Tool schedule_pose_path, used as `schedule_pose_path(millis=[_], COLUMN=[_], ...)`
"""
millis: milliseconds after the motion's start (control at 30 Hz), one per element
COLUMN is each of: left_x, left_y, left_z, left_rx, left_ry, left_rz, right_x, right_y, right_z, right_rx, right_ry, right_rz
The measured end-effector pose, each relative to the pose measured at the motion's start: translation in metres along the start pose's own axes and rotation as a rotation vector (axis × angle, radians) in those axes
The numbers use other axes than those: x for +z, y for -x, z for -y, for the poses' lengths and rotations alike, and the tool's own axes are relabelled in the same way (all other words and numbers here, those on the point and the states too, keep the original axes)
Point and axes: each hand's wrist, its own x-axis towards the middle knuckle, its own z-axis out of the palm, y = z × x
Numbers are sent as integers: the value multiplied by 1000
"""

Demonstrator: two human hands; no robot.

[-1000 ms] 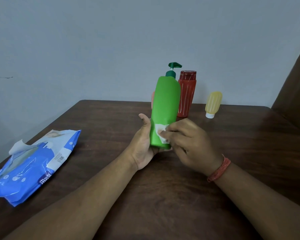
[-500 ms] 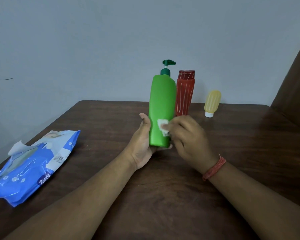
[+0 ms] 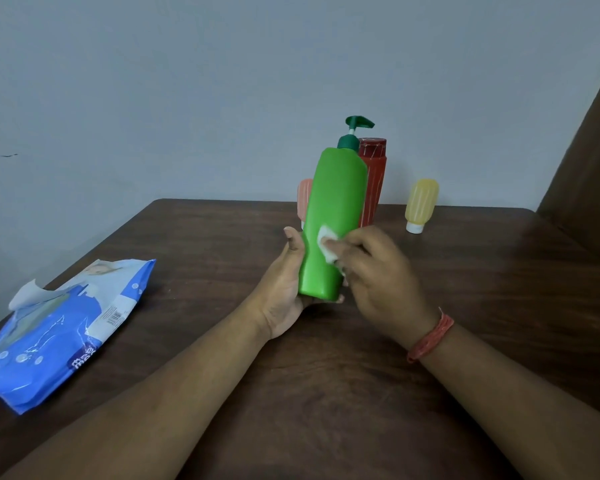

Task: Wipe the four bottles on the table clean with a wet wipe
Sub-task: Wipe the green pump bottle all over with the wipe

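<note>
My left hand (image 3: 284,289) grips the base of a tall green pump bottle (image 3: 336,202), held just above the table and tilted slightly right. My right hand (image 3: 381,271) presses a small folded white wet wipe (image 3: 326,242) against the bottle's lower front. Behind it stands a tall red bottle (image 3: 373,181), partly hidden. A small pink bottle (image 3: 303,199) peeks out at the green bottle's left. A small yellow bottle (image 3: 420,204) stands upside down on its white cap at the back right.
A blue wet wipe pack (image 3: 59,327) lies at the left edge of the dark wooden table (image 3: 326,393), its flap lifted. A grey wall runs behind the table. A dark brown panel (image 3: 593,168) rises at the far right.
My right hand has slid the wipe up the green bottle's front, from near its base to higher on the body. The bottle has shifted slightly in my left hand.
</note>
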Motion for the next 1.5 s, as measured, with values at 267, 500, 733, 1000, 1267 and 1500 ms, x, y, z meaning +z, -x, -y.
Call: schedule_pose_path(millis=[267, 500, 733, 1000, 1267, 1500], left_x=[-5, -8, -9, 0, -5, -7], left_y=[-1, -2, 0, 3, 5, 4], left_z=[-4, -6, -8, -8, -12, -12], left_rx=[-30, -56, -3, -73, -47, -76], left_ry=[88, 140, 193, 171, 291, 265], left_rz=[-112, -131, -142, -49, -60, -45], right_x=[-1, 0, -11, -8, -7, -6], right_y=[0, -4, 1, -4, -1, -3], right_z=[8, 22, 4, -1, 7, 6], right_rx=[-65, -243, -173, 104, -77, -113], right_ry=[14, 41, 34, -7, -89, -90], right_rz=[90, 218, 177, -80, 101, 41])
